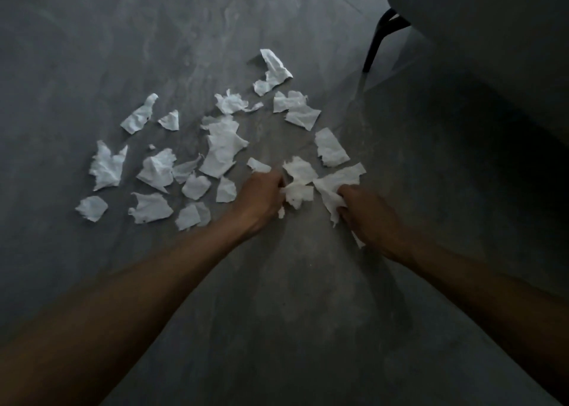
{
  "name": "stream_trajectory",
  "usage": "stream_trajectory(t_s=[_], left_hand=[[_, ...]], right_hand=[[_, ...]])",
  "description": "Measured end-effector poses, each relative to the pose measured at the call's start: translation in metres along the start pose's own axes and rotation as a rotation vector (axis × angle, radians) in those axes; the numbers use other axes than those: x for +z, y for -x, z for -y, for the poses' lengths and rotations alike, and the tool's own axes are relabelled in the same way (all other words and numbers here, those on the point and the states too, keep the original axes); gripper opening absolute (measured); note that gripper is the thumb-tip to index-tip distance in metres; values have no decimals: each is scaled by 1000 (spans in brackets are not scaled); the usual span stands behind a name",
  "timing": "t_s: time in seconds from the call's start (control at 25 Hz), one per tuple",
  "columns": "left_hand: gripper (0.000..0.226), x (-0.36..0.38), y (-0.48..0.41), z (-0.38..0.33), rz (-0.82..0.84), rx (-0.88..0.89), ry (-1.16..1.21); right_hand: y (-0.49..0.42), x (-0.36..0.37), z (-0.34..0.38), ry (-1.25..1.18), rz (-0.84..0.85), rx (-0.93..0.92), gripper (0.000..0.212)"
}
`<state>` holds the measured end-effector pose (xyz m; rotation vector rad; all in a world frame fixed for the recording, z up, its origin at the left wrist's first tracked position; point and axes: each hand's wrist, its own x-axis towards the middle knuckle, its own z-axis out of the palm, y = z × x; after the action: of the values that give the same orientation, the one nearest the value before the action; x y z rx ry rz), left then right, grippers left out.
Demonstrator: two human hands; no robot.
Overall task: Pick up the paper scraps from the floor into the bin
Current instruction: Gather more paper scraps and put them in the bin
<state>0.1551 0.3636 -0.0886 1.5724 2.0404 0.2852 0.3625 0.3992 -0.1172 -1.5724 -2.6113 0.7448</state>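
Several torn white paper scraps (220, 151) lie scattered over the grey floor (286, 297), mostly left of and beyond my hands. My left hand (261, 194) is down at the floor, its fingers curled round a crumpled scrap (298, 194). My right hand (366, 213) grips another white scrap (334, 193) whose loose end trails below the hand. More scraps (300, 168) lie just beyond both hands. No bin is in view.
A dark piece of furniture (492, 35) with a thin black leg (374, 45) stands at the upper right, casting a deep shadow along the right side. Bare grey floor stretches towards me and to the far left.
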Motion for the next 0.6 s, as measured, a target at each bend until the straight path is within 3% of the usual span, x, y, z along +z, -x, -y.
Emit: stream_trajectory(t_s=[0.12, 0.32, 0.6], left_hand=[[10, -32, 32, 4, -16, 66, 67], [16, -100, 82, 26, -87, 49, 88], [13, -201, 187, 64, -370, -78, 164]], right_hand=[[10, 4, 18, -13, 31, 41, 18], [29, -13, 82, -256, 77, 45, 14], [72, -68, 211, -443, 212, -160, 12]])
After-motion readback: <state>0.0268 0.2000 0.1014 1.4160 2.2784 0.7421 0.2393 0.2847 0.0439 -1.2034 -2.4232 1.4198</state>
